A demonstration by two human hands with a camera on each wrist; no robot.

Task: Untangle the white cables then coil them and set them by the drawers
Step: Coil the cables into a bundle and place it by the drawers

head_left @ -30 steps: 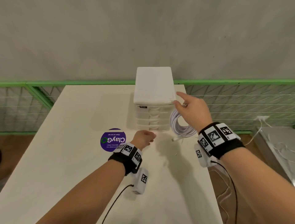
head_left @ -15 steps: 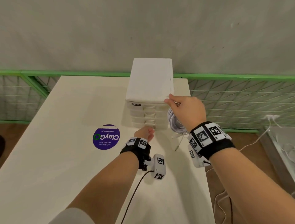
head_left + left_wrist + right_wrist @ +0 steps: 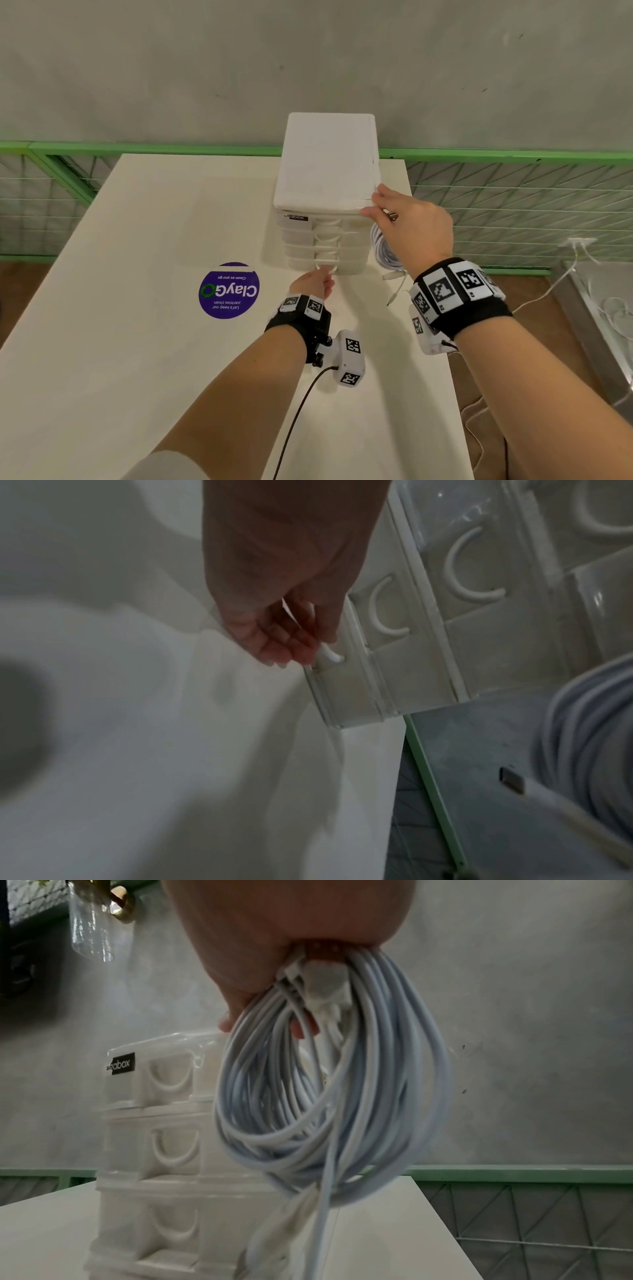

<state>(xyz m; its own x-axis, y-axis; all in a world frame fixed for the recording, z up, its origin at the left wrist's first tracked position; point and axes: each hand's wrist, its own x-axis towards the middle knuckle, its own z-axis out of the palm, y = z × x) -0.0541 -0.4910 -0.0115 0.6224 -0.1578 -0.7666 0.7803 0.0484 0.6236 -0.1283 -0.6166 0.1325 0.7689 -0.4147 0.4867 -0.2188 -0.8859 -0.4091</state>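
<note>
A white stack of drawers (image 3: 325,164) stands at the far middle of the table. My left hand (image 3: 320,279) reaches its bottom drawer, and in the left wrist view the fingers (image 3: 291,645) curl round the bottom drawer handle (image 3: 330,654). My right hand (image 3: 380,209) is at the top right front corner of the drawers, its forefinger touching the lid edge. It grips a coil of white cables (image 3: 385,250) that hangs below it beside the drawers. In the right wrist view the coil (image 3: 325,1096) dangles from the hand (image 3: 267,947), plug ends trailing down.
A purple round sticker (image 3: 228,290) lies on the cream table (image 3: 137,342) left of my left hand. The table's right edge runs just right of the drawers. A green wire fence (image 3: 513,205) stands behind. Loose white cable lies on the floor (image 3: 565,274) at right.
My left hand has moved forward from the table to the bottom drawer handle and taken hold of it. My right hand, still holding the coil, has settled at the drawers' top right corner.
</note>
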